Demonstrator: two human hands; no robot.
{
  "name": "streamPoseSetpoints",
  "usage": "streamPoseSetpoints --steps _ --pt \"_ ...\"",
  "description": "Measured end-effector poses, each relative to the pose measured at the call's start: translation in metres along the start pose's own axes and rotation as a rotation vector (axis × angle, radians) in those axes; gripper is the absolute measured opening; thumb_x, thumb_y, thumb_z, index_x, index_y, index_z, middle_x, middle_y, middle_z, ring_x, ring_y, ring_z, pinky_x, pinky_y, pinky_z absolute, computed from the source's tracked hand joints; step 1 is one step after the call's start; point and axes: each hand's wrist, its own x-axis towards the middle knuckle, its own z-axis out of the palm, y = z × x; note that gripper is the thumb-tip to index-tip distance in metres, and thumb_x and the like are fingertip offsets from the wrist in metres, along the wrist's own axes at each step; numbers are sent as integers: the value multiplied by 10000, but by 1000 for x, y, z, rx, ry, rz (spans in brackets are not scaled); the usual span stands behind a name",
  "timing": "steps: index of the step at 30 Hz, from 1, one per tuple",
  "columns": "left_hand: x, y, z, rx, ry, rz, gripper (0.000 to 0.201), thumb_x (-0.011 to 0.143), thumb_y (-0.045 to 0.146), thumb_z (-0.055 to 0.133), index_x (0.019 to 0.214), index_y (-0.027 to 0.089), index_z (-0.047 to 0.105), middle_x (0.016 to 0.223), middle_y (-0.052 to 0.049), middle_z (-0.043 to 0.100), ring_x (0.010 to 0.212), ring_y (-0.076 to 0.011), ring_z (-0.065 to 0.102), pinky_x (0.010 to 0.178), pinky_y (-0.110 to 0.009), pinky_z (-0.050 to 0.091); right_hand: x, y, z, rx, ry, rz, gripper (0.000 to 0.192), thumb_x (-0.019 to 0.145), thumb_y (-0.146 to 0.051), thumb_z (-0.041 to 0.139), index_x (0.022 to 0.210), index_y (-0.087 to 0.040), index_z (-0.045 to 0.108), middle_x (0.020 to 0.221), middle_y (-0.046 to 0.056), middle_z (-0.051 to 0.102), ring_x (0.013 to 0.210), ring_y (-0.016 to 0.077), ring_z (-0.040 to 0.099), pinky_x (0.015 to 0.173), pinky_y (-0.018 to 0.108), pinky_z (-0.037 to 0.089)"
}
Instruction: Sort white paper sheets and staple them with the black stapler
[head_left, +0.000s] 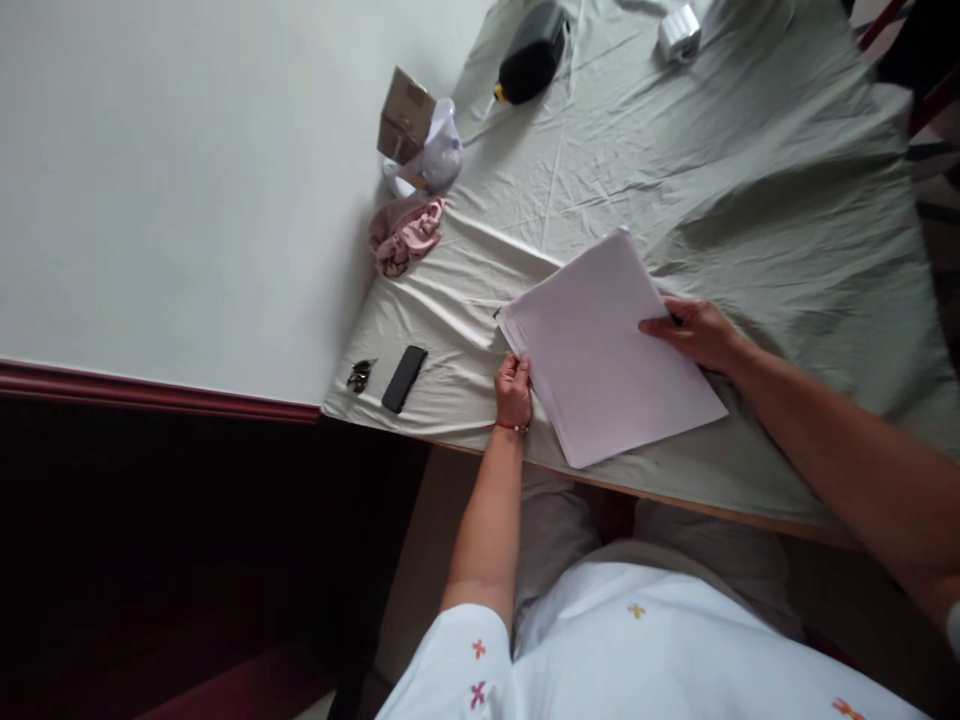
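A stack of white paper sheets [611, 355] lies tilted over the near part of the cloth-covered table. My left hand [514, 388] pinches its left edge, the fingers closed at the paper's side. Across from it, my right hand [697, 332] grips the right edge, thumb on top and the other fingers tucked behind or under the sheets. A small dark bit shows at the stack's upper left corner, too small to name. How many sheets there are I cannot tell.
Left of the paper lie a black phone [405, 378] and a small dark bunch, perhaps keys [361, 375]. Along the wall sit a pink cloth [405, 235], a cardboard box [405, 115] and a white plastic bag [442, 150]. Farther back are a black case [534, 55] and a white block [679, 33].
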Motion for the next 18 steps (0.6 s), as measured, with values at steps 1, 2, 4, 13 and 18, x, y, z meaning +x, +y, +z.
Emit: streamPoseSetpoints --steps 1,2,4,13,18 --pt "0 -1 0 6 9 7 367 895 548 792 823 218 650 771 15 672 782 -134 659 725 -238 526 0 0 0 4 10 -11 143 854 -333 742 937 -220 710 838 19 683 715 178 606 628 283 491" --pt "1 -2 -1 20 18 17 366 897 541 787 813 217 639 768 18 669 783 -132 657 735 -235 527 -1 0 0 1 21 -22 130 869 -329 728 942 -223 711 845 21 691 716 179 612 633 283 494" --pt "2 -3 -1 53 37 44 369 886 524 803 808 209 627 777 21 673 776 -122 645 759 -230 526 -1 -1 -1 -41 58 -42 112 884 -312 721 961 -233 703 858 19 697 736 181 616 646 276 489" --pt "2 -5 -2 91 129 40 581 815 568 866 1119 271 469 741 91 530 662 -113 585 680 -242 457 3 2 -6 -250 107 -137 58 912 -289 695 938 -246 665 840 29 653 774 199 577 656 283 428" --pt "1 -5 0 112 97 63 539 824 462 881 1117 280 466 747 92 518 677 -113 581 709 -243 468 2 2 -4 -227 106 -112 75 911 -301 700 951 -248 664 843 20 654 776 192 567 639 266 421"
